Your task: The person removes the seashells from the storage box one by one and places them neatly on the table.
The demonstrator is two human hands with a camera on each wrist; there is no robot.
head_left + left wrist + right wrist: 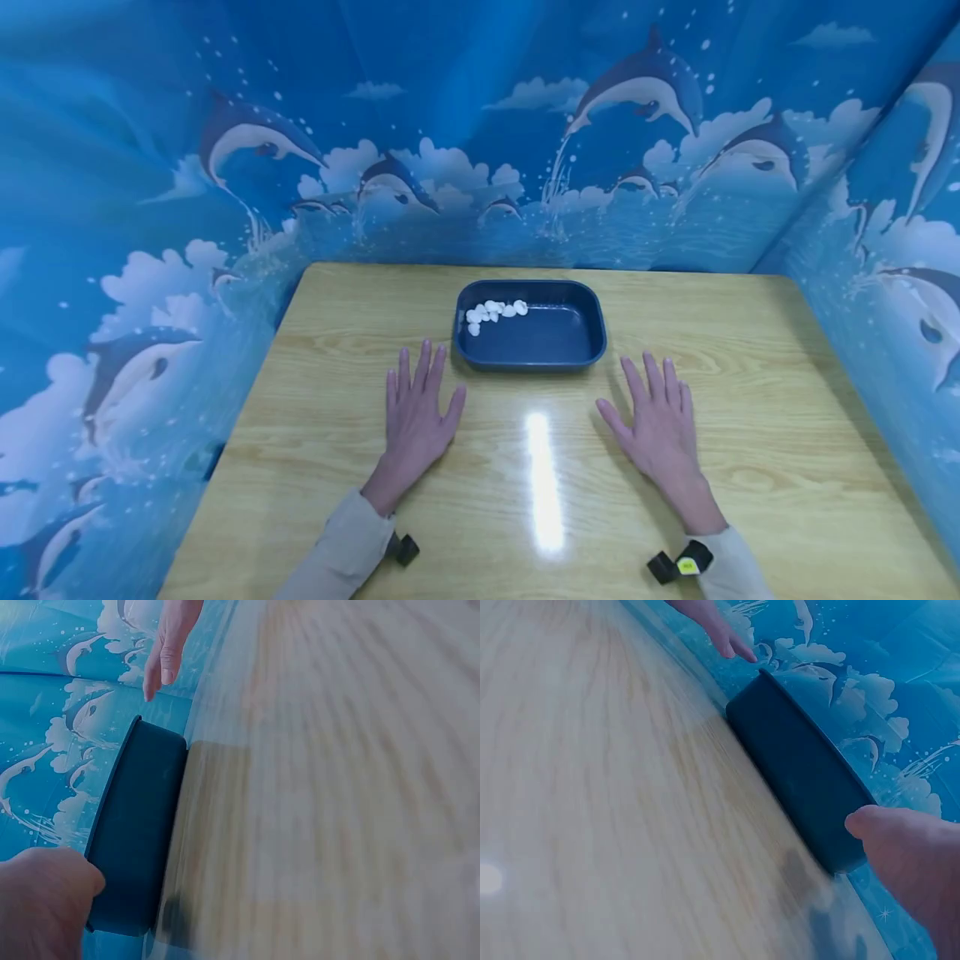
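A dark blue rectangular tray (555, 342) sits toward the back of the wooden table. Several small white lumps (492, 310) lie in its back left part; their kind is too small to make out. My left hand (418, 417) is at the tray's front left, palm down with straight fingers and the thumb spread. On the other side, my right hand (660, 425) is held the same way near the front right corner. Both hands are empty and apart from the tray. In the wrist views the tray's outer wall (139, 832) shows, and its contents are hidden.
The light wooden table (337, 333) has a bright light reflection in front of the tray. A blue curtain (465, 100) printed with dolphins and clouds hangs behind and along both sides. A small black device (682, 562) is strapped at the right wrist.
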